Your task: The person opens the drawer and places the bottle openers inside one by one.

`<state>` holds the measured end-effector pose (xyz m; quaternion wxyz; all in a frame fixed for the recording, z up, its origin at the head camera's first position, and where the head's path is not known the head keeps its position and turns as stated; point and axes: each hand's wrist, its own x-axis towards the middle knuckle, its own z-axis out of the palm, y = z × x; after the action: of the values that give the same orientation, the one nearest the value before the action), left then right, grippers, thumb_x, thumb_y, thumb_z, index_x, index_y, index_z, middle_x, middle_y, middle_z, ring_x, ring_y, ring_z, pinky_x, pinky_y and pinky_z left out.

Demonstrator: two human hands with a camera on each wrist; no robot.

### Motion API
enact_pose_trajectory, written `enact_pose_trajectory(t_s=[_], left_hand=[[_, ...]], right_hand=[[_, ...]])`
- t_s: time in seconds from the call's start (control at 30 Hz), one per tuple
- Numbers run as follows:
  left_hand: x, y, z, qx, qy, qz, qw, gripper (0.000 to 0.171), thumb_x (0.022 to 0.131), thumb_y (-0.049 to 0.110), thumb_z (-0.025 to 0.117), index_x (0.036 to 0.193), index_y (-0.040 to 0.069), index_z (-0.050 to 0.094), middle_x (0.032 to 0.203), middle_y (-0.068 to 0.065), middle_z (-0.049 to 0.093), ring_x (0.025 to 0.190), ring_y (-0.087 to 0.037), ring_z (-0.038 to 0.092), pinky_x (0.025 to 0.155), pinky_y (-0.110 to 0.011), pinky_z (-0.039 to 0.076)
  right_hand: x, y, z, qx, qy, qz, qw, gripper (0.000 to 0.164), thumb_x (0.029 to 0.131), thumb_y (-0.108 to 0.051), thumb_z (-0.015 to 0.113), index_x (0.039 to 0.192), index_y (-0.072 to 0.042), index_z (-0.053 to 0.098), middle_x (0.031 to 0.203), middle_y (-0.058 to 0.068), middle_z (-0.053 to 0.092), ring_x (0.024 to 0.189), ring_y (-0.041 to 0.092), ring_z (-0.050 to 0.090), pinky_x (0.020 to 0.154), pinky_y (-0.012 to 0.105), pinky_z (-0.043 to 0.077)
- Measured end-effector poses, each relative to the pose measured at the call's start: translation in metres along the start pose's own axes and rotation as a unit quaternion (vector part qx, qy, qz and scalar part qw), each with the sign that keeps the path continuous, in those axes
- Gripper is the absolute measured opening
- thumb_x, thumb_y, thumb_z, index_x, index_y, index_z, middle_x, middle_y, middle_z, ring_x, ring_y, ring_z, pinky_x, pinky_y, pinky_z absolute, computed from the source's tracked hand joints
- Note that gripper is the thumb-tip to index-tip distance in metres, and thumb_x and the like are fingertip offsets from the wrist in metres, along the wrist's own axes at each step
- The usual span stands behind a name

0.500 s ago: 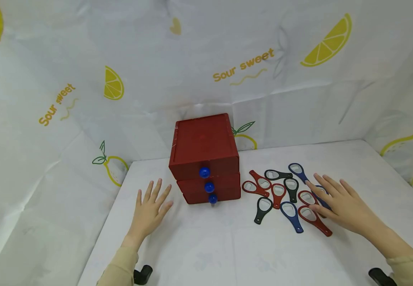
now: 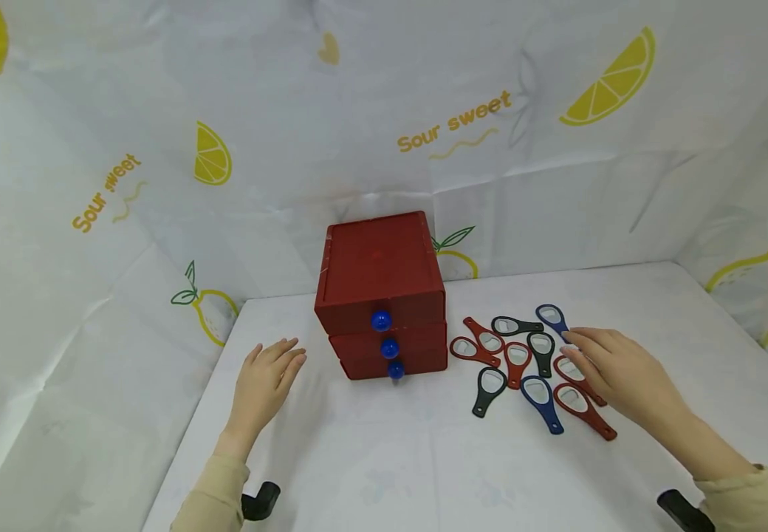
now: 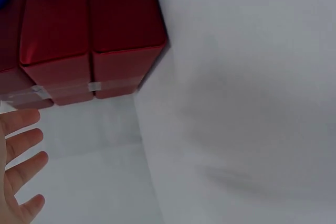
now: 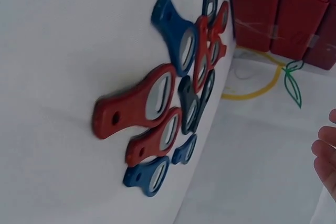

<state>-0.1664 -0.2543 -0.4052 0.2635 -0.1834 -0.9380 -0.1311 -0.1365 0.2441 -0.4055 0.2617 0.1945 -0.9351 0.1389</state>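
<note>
My left hand [image 2: 261,388] hovers left of a red three-drawer box [image 2: 380,262], apart from it, with fingers loosely extended and holding nothing. In the left wrist view, the fingers [image 3: 26,171] show spread below the box. Over the right edge of a group of bottle openers hangs my right hand [image 2: 633,380], its fingers slightly bent and nothing held. It covers part of the group, including a blue opener seen in the right wrist view [image 4: 147,176]. Nearby lie a red opener [image 2: 590,417], another blue opener [image 2: 546,410] and a black opener [image 2: 543,358], all flat.
More red and black openers [image 2: 484,403] lie between the box and my right hand. Round blue knobs [image 2: 380,321] front the drawers, which are closed. A white lemon-printed sheet [image 2: 304,170] rises behind the white table [image 2: 424,458].
My left hand has drawn slightly left and its fingers have come closer together. The right hand has shifted a little left, its spread fingers now nearer together and more bent.
</note>
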Motion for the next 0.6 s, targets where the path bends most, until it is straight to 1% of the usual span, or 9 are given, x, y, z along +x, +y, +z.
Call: enact_pose_trajectory(t_s=[0.13,0.2,0.27,0.3,0.37,0.43,0.47,0.53,0.6], left_hand=[[0.009,0.003,-0.01,-0.012,0.043,0.007,0.999,0.022,0.086,0.022,0.063,0.102,0.01,0.071,0.108,-0.008,0.069,0.103,-0.025,0.064,0.098,-0.052,0.038],[0.014,0.004,-0.015,-0.016,0.059,0.012,0.9981,0.022,0.085,0.021,0.064,0.103,0.009,0.07,0.106,-0.008,0.07,0.1,-0.024,0.065,0.097,-0.05,0.039],[0.02,0.005,-0.018,-0.019,0.073,0.015,0.997,0.024,0.084,0.021,0.065,0.104,0.009,0.069,0.105,-0.007,0.07,0.097,-0.024,0.065,0.094,-0.048,0.04],[0.022,0.006,-0.02,-0.022,0.078,0.013,0.9966,0.024,0.085,0.021,0.065,0.105,0.009,0.069,0.104,-0.007,0.07,0.096,-0.024,0.065,0.093,-0.046,0.04],[0.026,0.008,-0.022,-0.029,0.084,0.006,0.996,0.025,0.085,0.022,0.064,0.107,0.01,0.068,0.103,-0.006,0.07,0.094,-0.024,0.065,0.091,-0.044,0.039],[0.032,0.011,-0.023,-0.041,0.089,-0.003,0.9952,0.026,0.085,0.022,0.064,0.109,0.011,0.067,0.102,-0.006,0.07,0.092,-0.024,0.064,0.089,-0.044,0.038],[0.034,0.013,-0.023,-0.048,0.09,-0.009,0.9947,0.027,0.086,0.022,0.064,0.11,0.011,0.067,0.102,-0.006,0.07,0.091,-0.024,0.064,0.089,-0.044,0.037],[0.041,0.018,-0.023,-0.064,0.09,-0.017,0.9937,0.027,0.087,0.023,0.063,0.112,0.012,0.066,0.102,-0.006,0.07,0.09,-0.024,0.063,0.09,-0.045,0.035],[0.048,0.022,-0.021,-0.082,0.087,-0.021,0.9926,0.028,0.088,0.023,0.061,0.114,0.012,0.065,0.104,-0.007,0.069,0.091,-0.024,0.062,0.09,-0.046,0.035]], right_hand=[[0.012,-0.016,-0.001,0.006,0.076,-0.047,0.996,0.028,0.091,-0.025,0.054,0.099,-0.002,0.067,0.094,0.012,0.066,0.088,0.029,0.061,0.074,0.041,0.049],[0.018,-0.023,0.001,0.009,0.098,-0.059,0.993,0.038,0.096,-0.033,0.046,0.095,-0.002,0.068,0.087,0.009,0.065,0.082,0.025,0.059,0.069,0.037,0.049],[0.024,-0.032,0.002,0.017,0.107,-0.06,0.992,0.047,0.098,-0.039,0.039,0.093,-0.003,0.068,0.083,0.007,0.064,0.078,0.021,0.057,0.063,0.034,0.049],[0.027,-0.036,0.003,0.023,0.111,-0.061,0.992,0.046,0.097,-0.039,0.04,0.093,-0.002,0.068,0.081,0.007,0.063,0.076,0.019,0.056,0.061,0.032,0.049],[0.032,-0.045,0.005,0.049,0.114,-0.056,0.991,0.038,0.096,-0.034,0.046,0.094,-0.003,0.068,0.079,0.004,0.061,0.074,0.015,0.052,0.059,0.025,0.047],[0.037,-0.055,0.007,0.087,0.109,-0.044,0.989,0.021,0.09,-0.023,0.058,0.096,-0.005,0.068,0.079,0.0,0.059,0.071,0.01,0.05,0.057,0.017,0.045],[0.039,-0.059,0.008,0.107,0.107,-0.037,0.988,0.017,0.086,-0.016,0.063,0.097,-0.006,0.068,0.078,-0.002,0.058,0.069,0.008,0.048,0.056,0.014,0.042],[0.043,-0.069,0.011,0.145,0.097,-0.015,0.985,0.021,0.079,-0.009,0.068,0.101,-0.007,0.068,0.077,-0.006,0.056,0.068,0.005,0.045,0.056,0.011,0.04],[0.048,-0.079,0.014,0.171,0.094,0.004,0.981,0.025,0.077,-0.006,0.07,0.102,-0.009,0.067,0.076,-0.007,0.055,0.067,0.002,0.045,0.056,0.013,0.041]])
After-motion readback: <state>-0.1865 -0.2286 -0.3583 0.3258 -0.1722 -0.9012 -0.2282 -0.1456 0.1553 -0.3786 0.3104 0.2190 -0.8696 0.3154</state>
